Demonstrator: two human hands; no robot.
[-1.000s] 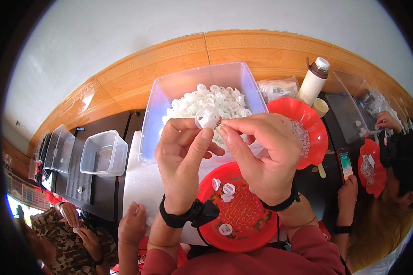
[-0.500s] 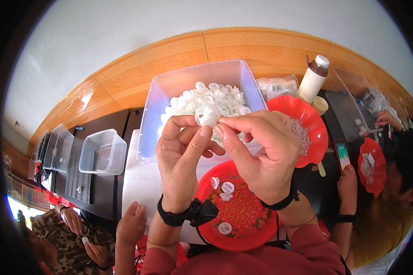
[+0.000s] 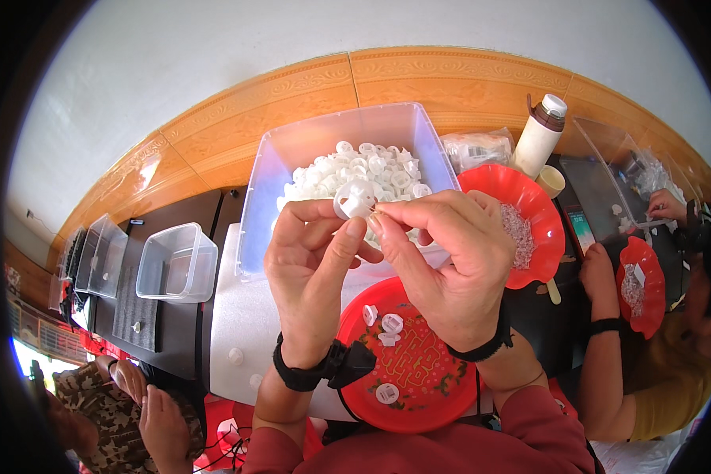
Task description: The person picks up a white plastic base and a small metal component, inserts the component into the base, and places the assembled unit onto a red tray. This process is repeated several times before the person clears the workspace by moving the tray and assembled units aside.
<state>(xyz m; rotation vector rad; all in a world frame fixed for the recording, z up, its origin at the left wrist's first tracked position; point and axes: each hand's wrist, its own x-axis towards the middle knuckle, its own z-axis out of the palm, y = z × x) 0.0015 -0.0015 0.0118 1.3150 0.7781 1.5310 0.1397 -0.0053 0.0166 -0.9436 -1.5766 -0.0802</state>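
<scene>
My left hand pinches a small round white plastic part between thumb and fingers, raised in front of the bin. Thumb and forefinger of my right hand are pressed together at the part's right edge. Whatever they grip there is too small to make out. Below my hands lies a red plate with a printed gold pattern. Several similar white parts rest on it. Behind my hands a clear plastic bin holds a heap of white parts.
Right of the bin, a red scalloped bowl contains tiny clear pieces. A white thermos stands behind it. An open clear container sits at left. Co-workers' hands are at both sides; a phone lies near the right one.
My hands stay almost still around the white part. The co-worker's hand at lower left has left the white board, uncovering two white pieces. At right, a co-worker's hand and phone have shifted slightly.
</scene>
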